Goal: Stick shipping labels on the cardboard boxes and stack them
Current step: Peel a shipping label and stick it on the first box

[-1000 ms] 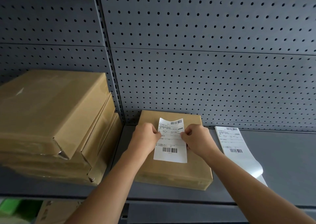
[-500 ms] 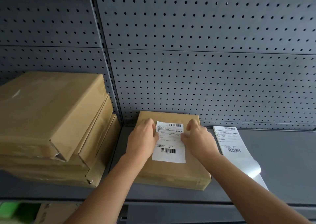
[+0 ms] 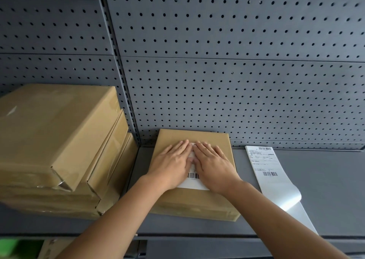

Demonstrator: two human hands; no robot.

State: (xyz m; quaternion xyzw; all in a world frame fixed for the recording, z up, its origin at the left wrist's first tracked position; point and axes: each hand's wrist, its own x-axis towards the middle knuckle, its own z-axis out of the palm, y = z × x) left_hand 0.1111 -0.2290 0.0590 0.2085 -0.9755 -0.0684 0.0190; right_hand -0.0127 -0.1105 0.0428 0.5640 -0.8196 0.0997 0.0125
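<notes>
Matte grey metal shelf (image 3: pixel 325 189) carries a flat, smooth brown cardboard box (image 3: pixel 193 203), and on its lid lies a white paper shipping label (image 3: pixel 192 182), with the barcode showing at 6 o'clock between the wrists and the rest under the fingers. The left hand (image 3: pixel 171 164) and right hand (image 3: pixel 213 166) lie flat side by side, fingers straight, pressing the label down and gripping nothing. From the box, a glossy curling label strip (image 3: pixel 264 166) lies apart at 3 o'clock, a stack of tape-sealed boxes (image 3: pixel 49 140) stands at 9 o'clock, and the perforated pegboard wall (image 3: pixel 237 81) rises at 12 o'clock.
</notes>
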